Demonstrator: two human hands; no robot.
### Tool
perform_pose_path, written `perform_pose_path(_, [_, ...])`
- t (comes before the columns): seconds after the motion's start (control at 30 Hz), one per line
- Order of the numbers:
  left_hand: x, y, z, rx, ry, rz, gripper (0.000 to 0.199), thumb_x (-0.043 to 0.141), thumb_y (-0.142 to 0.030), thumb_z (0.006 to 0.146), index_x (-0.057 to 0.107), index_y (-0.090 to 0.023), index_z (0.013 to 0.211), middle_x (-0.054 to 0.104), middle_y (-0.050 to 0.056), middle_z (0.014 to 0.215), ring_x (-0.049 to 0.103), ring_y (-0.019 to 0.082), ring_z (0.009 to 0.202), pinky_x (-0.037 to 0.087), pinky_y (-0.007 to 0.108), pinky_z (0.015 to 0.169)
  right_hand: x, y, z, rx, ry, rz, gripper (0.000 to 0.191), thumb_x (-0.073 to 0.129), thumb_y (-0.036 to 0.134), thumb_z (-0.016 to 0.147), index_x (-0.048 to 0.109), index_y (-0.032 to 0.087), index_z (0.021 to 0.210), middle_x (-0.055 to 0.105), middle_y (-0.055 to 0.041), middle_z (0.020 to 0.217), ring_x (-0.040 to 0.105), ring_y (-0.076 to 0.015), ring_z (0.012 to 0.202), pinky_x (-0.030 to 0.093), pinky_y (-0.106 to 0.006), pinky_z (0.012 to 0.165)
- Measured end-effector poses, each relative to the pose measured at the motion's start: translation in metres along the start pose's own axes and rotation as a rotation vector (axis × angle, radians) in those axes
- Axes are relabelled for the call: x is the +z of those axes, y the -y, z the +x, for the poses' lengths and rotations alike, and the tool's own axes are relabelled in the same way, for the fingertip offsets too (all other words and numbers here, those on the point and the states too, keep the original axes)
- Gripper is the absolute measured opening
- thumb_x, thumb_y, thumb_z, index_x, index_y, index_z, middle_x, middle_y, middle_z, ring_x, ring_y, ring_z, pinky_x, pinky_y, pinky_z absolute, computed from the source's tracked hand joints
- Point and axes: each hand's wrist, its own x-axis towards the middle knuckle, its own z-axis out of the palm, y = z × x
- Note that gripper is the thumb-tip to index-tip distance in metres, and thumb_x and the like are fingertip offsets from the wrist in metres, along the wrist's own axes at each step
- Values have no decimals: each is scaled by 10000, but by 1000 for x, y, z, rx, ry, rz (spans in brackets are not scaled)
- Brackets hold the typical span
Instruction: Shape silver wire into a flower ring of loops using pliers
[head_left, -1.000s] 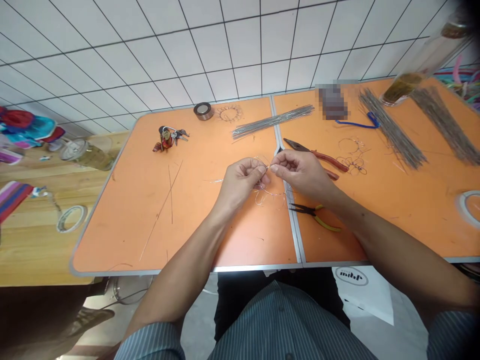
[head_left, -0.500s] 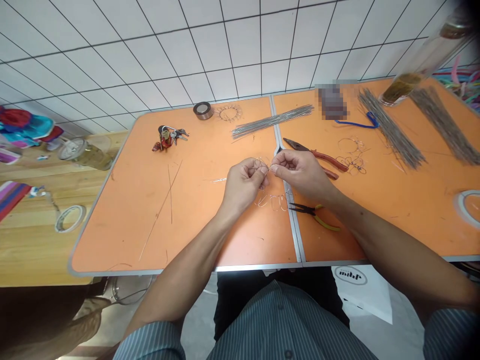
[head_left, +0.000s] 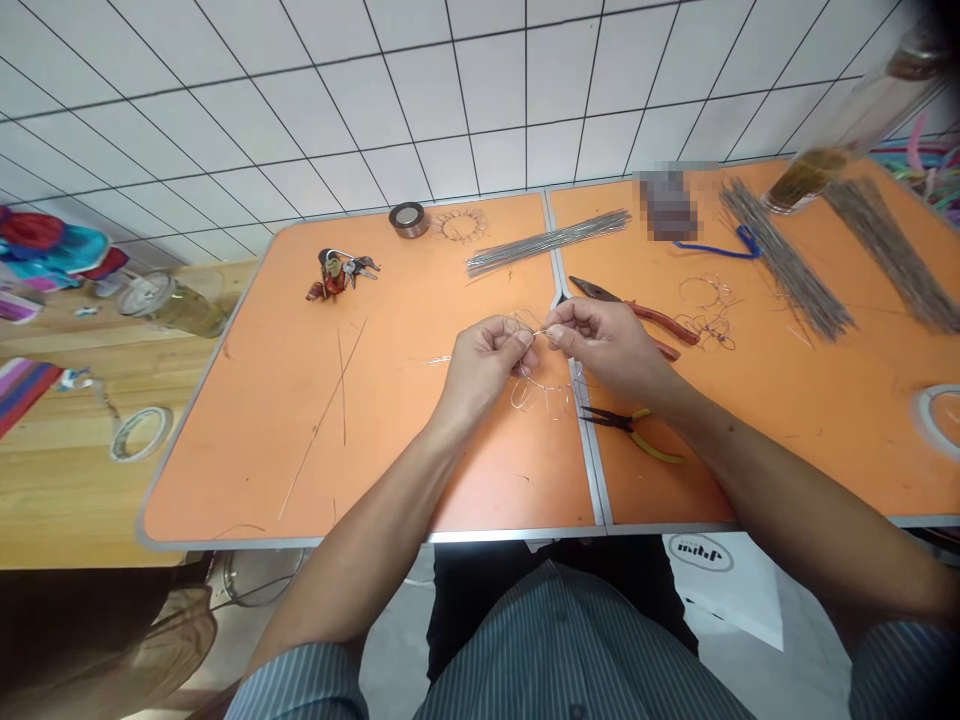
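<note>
Thin looped wire hangs in a curve between and below my hands, over the orange table. My left hand pinches the wire between thumb and fingers. Close beside it on the right, my right hand also pinches the wire, its fingertips a small gap from the left ones. Pliers with red handles lie just behind and right of my right hand. Pliers with yellow handles lie beneath my right forearm's edge. Short straight wires lie left of my left hand.
A bundle of silver wires, a tape roll and keys lie toward the back. Two more wire bundles and a glass bottle are at the right. Small wire loops lie near the red-handled pliers.
The hanging wire loops have turned and shifted slightly between my hands. My fingertips have moved slightly apart, showing a bit of wire between them.
</note>
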Motion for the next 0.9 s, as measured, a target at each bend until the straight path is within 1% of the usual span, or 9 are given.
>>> perform_pose_path(0.1, [1,-4,-3,3,-14,-42,266,856,-385,860,684,-199,777,739,16,698,624,116,600,524,239,629,-3,-4,1,8,-37,-23,138,696,341,941,738,209,941,727,-34,861,623,-180,749,443,-334,675])
perform_pose_path(0.23, [2,-7,-4,1,-5,-69,243,873,-379,849,720,-197,801,757,19,743,641,114,621,544,242,645,-3,-5,0,-32,-78,-25,106,702,317,943,728,218,916,727,-36,869,634,-184,763,472,-340,697])
perform_pose_path(0.4, [3,-7,-4,23,-21,-69,217,903,-374,802,784,-195,833,755,18,741,660,119,639,557,244,647,0,0,-4,-105,-108,-42,98,695,299,961,734,216,924,720,-21,844,618,-171,748,464,-322,673])
perform_pose_path(0.53, [4,-9,-4,80,-31,-44,176,887,-329,794,781,-192,764,739,14,746,656,115,658,556,237,640,2,6,-7,-168,-96,-82,79,700,274,945,729,218,898,708,-11,796,594,-164,714,452,-313,645])
perform_pose_path(0.7, [5,-9,-5,107,-31,-53,143,898,-275,761,785,-190,743,728,3,743,633,102,646,533,222,608,4,10,-8,-192,-76,-80,71,690,251,934,718,215,880,705,-11,786,592,-158,690,456,-310,626])
perform_pose_path(0.9, [4,-7,-5,155,-60,-39,101,830,-235,788,769,-193,718,724,-1,745,617,94,631,529,232,619,5,11,-10,-254,-76,-155,90,673,239,950,718,211,878,706,-15,796,585,-154,683,457,-320,634])
